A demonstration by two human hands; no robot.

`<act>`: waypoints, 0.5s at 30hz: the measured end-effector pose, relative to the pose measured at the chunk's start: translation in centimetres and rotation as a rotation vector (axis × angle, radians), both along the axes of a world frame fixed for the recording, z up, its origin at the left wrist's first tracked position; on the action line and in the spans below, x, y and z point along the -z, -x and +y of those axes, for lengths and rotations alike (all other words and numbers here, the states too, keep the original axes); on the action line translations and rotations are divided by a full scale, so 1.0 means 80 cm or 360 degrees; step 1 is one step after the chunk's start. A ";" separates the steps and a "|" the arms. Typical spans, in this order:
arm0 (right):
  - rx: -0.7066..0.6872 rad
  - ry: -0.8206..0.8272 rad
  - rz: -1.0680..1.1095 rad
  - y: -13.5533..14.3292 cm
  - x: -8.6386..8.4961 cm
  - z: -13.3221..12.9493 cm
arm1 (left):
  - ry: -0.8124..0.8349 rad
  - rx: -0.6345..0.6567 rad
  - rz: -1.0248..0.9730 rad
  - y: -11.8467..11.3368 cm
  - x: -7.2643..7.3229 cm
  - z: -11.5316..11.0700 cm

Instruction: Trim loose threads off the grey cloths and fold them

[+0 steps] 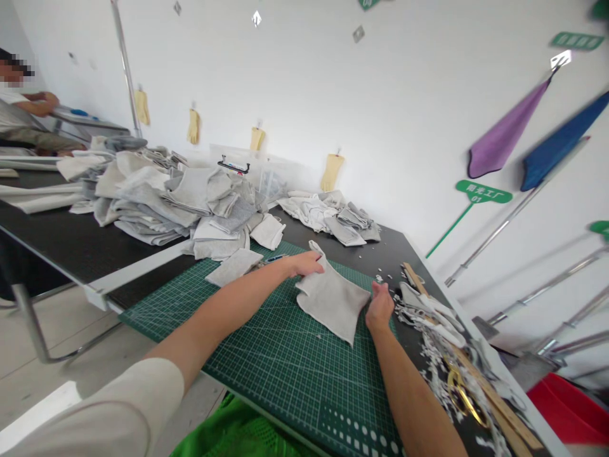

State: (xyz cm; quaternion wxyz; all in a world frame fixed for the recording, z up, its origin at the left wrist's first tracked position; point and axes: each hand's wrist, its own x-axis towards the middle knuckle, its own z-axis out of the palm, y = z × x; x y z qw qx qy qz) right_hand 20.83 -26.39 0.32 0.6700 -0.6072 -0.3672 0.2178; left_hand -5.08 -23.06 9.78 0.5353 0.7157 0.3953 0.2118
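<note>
A light grey piece of cloth [335, 298], roughly square, lies on the green cutting mat [266, 355] with its far left part lifted. My left hand [308, 263] is closed on that raised edge, thumb and fingers pinched together. At the cloth's right corner is my right hand [380, 308], its fingers curled and closed where the corner meets them; the exact grip is partly hidden. Beyond my left forearm, a smaller folded grey piece [235, 266] rests on the mat beside a blue-handled tool [275, 258], partly covered.
A large heap of grey cloths [157, 197] covers the table's left side; a smaller pile [333, 216] sits by the wall. On the right lie gold-handled scissors [464, 397], wooden strips [495, 400] and white scraps [432, 355]. A person [28, 114] sits far left.
</note>
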 end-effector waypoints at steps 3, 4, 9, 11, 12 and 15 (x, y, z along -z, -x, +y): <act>-0.0001 0.0015 0.0220 -0.010 0.002 0.005 | 0.0035 0.0313 -0.0054 -0.032 -0.012 -0.031; -0.0026 0.0026 0.0271 -0.012 0.002 0.005 | 0.0095 0.0621 -0.0090 -0.041 -0.014 -0.038; -0.0106 0.0014 0.0446 -0.023 -0.001 0.004 | -0.0248 0.0281 -0.0168 -0.061 -0.007 -0.038; -0.0098 0.0009 0.0478 -0.027 -0.002 0.005 | -0.0511 0.0171 0.0055 -0.058 0.004 -0.031; -0.0092 0.0010 0.0479 -0.029 -0.001 0.006 | -0.0630 0.0168 0.0160 -0.055 0.009 -0.029; -0.0108 0.0028 0.0418 -0.034 0.003 0.009 | -0.0877 0.0198 0.0329 -0.050 0.020 -0.031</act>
